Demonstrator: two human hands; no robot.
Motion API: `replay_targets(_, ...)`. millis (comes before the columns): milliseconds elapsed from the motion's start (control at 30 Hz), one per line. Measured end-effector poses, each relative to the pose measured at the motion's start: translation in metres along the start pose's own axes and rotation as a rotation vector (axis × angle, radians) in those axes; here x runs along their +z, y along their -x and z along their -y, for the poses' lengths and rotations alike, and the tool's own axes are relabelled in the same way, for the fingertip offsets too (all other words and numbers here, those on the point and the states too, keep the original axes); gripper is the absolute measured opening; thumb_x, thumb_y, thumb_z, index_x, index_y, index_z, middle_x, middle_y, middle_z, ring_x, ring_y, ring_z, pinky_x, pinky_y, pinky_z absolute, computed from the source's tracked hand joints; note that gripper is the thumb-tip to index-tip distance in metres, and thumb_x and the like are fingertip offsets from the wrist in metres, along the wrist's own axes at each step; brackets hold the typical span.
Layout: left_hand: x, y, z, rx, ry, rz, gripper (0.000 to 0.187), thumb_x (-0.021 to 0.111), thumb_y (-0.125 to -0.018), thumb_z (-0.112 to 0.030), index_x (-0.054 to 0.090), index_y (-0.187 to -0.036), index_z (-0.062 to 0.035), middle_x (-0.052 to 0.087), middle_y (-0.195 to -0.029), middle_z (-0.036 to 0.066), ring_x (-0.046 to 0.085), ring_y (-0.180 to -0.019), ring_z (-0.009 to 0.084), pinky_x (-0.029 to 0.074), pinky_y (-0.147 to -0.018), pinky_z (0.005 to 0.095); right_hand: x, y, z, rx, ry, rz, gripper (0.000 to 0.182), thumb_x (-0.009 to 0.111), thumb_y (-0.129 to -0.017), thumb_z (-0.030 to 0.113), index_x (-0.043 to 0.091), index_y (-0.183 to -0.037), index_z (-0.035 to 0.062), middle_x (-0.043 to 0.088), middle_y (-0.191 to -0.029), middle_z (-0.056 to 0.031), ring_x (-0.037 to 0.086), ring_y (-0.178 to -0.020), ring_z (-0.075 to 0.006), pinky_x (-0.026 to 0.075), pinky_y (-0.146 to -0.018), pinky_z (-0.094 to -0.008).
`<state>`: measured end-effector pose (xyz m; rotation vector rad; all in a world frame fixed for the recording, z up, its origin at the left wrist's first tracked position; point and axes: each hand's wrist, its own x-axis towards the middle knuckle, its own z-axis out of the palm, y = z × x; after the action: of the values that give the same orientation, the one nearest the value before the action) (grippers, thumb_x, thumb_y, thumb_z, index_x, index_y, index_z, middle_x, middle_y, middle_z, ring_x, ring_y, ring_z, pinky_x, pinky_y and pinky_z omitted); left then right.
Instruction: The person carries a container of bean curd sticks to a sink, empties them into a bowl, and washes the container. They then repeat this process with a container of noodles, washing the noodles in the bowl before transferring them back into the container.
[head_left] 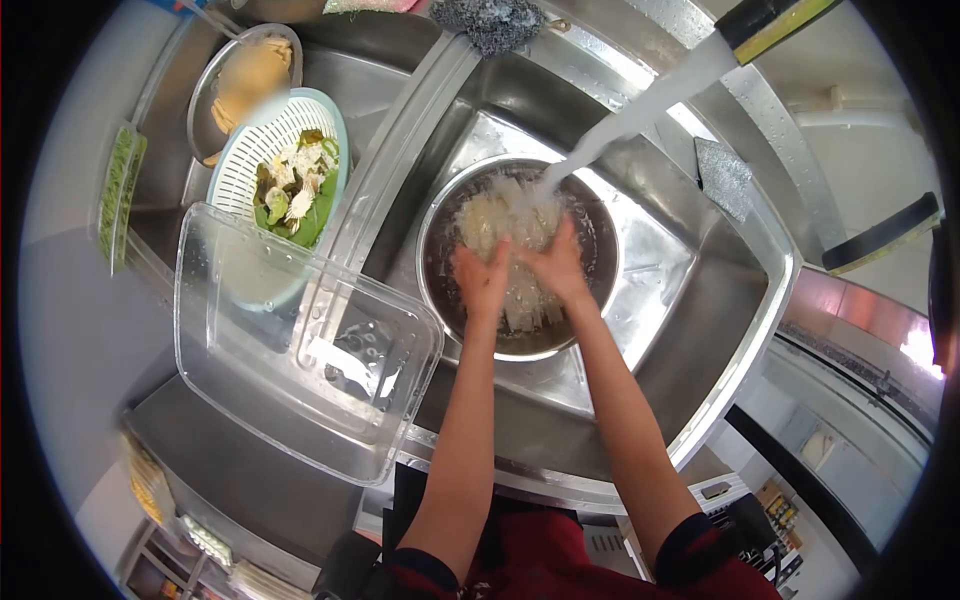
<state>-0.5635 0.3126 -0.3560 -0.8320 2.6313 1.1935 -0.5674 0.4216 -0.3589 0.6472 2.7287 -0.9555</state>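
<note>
Both hands are over a round metal bowl (433, 310) of water and pale, translucent cut strips (522, 308), whose kind I cannot make out. At the bowl's left side, my left hand (484, 280) has its fingers apart, with the fingertips among the strips. My right hand (558, 268) is beside it on the right, thumb spread from the fingers, also touching the wet strips. Neither hand is closed round anything I can see. A thick stream of water (640, 112) pours from the tap (775, 25) into the bowl, splashing near my fingers.
The bowl stands in a steel sink (650, 255). A clear plastic tub (300, 370) overlaps the sink's left edge. Beyond it are a white colander (228, 170) with leafy scraps and a metal bowl (203, 105) with yellowish pieces. A steel scrubber (490, 22) and grey scouring pad (722, 178) lie on the rim.
</note>
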Motion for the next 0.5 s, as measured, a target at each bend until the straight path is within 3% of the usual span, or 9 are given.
replay_targets(133,-0.009,-0.018,0.017,0.023,0.105,0.236,0.059,0.058,-0.072,-0.036,0.04,-0.111,0.0048,0.049,-0.104,0.021,0.045,-0.099,0.0334,0.034,-0.085,0.0358,0.001,-0.003,-0.001,0.036,-0.159,0.112,0.079,0.068,-0.058,0.034,0.031,-0.12,0.0003,0.048,-0.108,-0.0227,0.049,-0.1,-0.03,0.038,-0.083,-0.0341)
replay_targets(200,-0.019,-0.024,0.02,0.04,0.122,0.291,0.056,0.058,-0.072,-0.035,0.043,-0.109,0.0043,0.053,-0.099,0.018,0.049,-0.096,0.0304,0.037,-0.082,0.0342,-0.027,-0.019,-0.009,0.213,-0.338,0.375,0.062,0.066,-0.062,0.032,0.043,-0.11,0.0,0.053,-0.101,-0.0213,0.052,-0.094,-0.0294,0.04,-0.081,-0.0328)
replay_targets(267,-0.031,-0.023,0.016,-0.319,0.61,0.233,0.047,0.059,-0.071,-0.035,0.051,-0.096,0.0044,0.058,-0.086,0.017,0.054,-0.084,0.0314,0.04,-0.075,0.0351,-0.044,-0.021,-0.008,0.168,-0.323,0.323,0.056,0.065,-0.064,0.03,0.046,-0.105,-0.0036,0.055,-0.094,-0.0204,0.055,-0.087,-0.0281,0.042,-0.077,-0.0322)
replay_targets(300,-0.032,-0.021,0.014,-0.322,0.61,0.232,0.047,0.059,-0.071,-0.035,0.051,-0.096,0.0044,0.058,-0.086,0.017,0.054,-0.084,0.0314,0.04,-0.075,0.0351,-0.05,-0.02,-0.007,0.128,-0.309,0.274,0.051,0.064,-0.066,0.028,0.049,-0.099,-0.0073,0.057,-0.086,-0.0195,0.057,-0.08,-0.0268,0.044,-0.073,-0.0316)
replay_targets(333,-0.032,-0.018,0.012,-0.279,0.629,0.252,0.049,0.06,-0.071,-0.034,0.049,-0.099,0.0043,0.057,-0.089,0.018,0.053,-0.086,0.0312,0.039,-0.077,0.0344,-0.053,-0.022,-0.001,0.189,-0.281,0.34,0.059,0.062,-0.068,0.03,0.041,-0.108,-0.0086,0.053,-0.098,-0.0212,0.053,-0.089,-0.0258,0.04,-0.079,-0.0308)
replay_targets(367,-0.031,-0.016,0.009,-0.234,0.649,0.27,0.051,0.06,-0.071,-0.034,0.047,-0.102,0.0041,0.055,-0.091,0.018,0.052,-0.088,0.0311,0.039,-0.078,0.0336,-0.042,-0.021,-0.005,0.187,-0.278,0.341,0.059,0.062,-0.068,0.03,0.041,-0.108,-0.0086,0.053,-0.098,-0.0212,0.053,-0.089,-0.0258,0.04,-0.079,-0.0308)
replay_targets(433,-0.002,-0.015,0.026,-0.163,0.55,0.274,0.056,0.06,-0.07,-0.032,0.042,-0.108,0.0044,0.052,-0.097,0.02,0.05,-0.093,0.0313,0.037,-0.081,0.0336,-0.007,-0.012,-0.012,0.011,-0.575,0.239,0.072,0.061,-0.069,0.035,0.029,-0.115,-0.0095,0.045,-0.109,-0.021,0.045,-0.101,-0.0237,0.036,-0.084,-0.0302)
replay_targets(467,0.009,-0.017,0.031,-0.087,0.448,0.277,0.062,0.061,-0.069,-0.03,0.036,-0.114,0.0048,0.049,-0.104,0.022,0.047,-0.098,0.0314,0.035,-0.085,0.0337,-0.003,-0.004,0.0,0.074,-0.355,0.216,0.071,0.057,-0.074,0.032,0.019,-0.12,-0.0062,0.038,-0.116,-0.0179,0.037,-0.106,-0.0215,0.031,-0.088,-0.0289)
replay_targets(500,0.01,-0.017,0.029,-0.085,0.449,0.273,0.062,0.061,-0.069,-0.03,0.036,-0.114,0.0048,0.049,-0.104,0.022,0.047,-0.098,0.0314,0.035,-0.085,0.0337,0.003,-0.004,-0.005,0.069,-0.356,0.217,0.071,0.057,-0.074,0.032,0.019,-0.12,-0.0062,0.038,-0.116,-0.0179,0.037,-0.106,-0.0215,0.031,-0.088,-0.0289)
